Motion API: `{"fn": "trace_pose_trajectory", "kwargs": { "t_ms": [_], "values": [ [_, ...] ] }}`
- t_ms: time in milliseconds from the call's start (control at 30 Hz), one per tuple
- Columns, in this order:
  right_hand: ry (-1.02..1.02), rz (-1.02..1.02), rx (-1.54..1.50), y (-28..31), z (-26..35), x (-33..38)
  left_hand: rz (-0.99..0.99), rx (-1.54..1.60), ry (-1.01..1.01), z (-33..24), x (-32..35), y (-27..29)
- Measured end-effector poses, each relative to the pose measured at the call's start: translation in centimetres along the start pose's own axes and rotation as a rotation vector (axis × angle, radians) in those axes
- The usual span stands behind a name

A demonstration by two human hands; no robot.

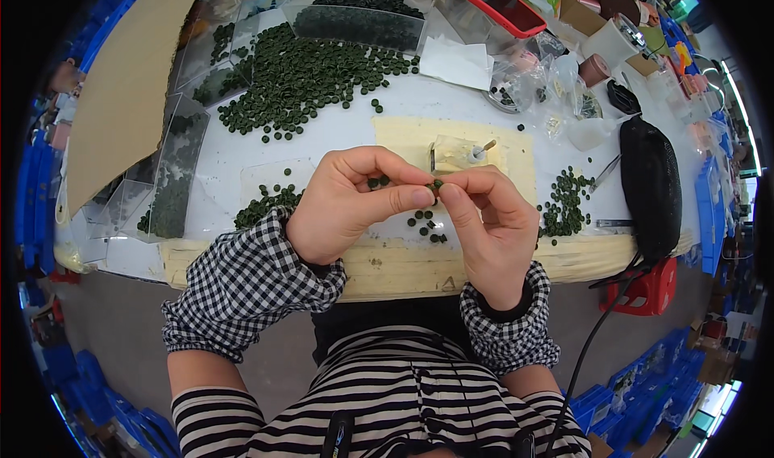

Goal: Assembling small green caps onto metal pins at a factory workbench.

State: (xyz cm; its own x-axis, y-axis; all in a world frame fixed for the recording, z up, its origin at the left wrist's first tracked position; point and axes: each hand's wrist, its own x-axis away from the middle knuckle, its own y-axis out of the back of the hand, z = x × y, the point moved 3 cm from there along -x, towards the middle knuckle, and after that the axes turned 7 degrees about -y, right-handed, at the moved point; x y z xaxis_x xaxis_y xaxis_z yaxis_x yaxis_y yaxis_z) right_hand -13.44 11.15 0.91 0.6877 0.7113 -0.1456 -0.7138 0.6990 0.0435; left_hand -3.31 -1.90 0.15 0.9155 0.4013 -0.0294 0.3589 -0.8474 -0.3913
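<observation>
In front of my chest, above the table's near side, a small dark green round piece [437,184] sits between my fingertips. My left hand [355,204] pinches it with thumb and forefinger from one side. From the other side, the thumb and forefinger of my right hand [493,224] close on it, hiding much of it. Several similar green pieces [426,224] lie on the table just below the fingers. Beyond the right hand stands a cream-coloured block [455,153] with a short peg [484,147] sticking up, on a pale yellow sheet [516,135].
A large heap of green pieces [306,71] spreads across the back left among transparent trays [181,168] and a cardboard sheet [133,95]. Smaller piles lie beside each hand. On the right are tweezers [606,172] and a black pouch [649,192]; a red-cased phone [492,2] lies at the back.
</observation>
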Motion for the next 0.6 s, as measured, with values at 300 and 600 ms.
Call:
{"fn": "trace_pose_trajectory", "kwargs": {
  "t_ms": [300,600],
  "values": [
    [0.235,-0.054,0.222,-0.2,1.0,-0.1,-0.035,-0.041,-0.030,-0.1,0.1,-0.1],
    [0.334,-0.138,0.320,-0.5,1.3,0.2,-0.045,-0.165,-0.105,-0.2,0.3,0.0]
  ]
}}
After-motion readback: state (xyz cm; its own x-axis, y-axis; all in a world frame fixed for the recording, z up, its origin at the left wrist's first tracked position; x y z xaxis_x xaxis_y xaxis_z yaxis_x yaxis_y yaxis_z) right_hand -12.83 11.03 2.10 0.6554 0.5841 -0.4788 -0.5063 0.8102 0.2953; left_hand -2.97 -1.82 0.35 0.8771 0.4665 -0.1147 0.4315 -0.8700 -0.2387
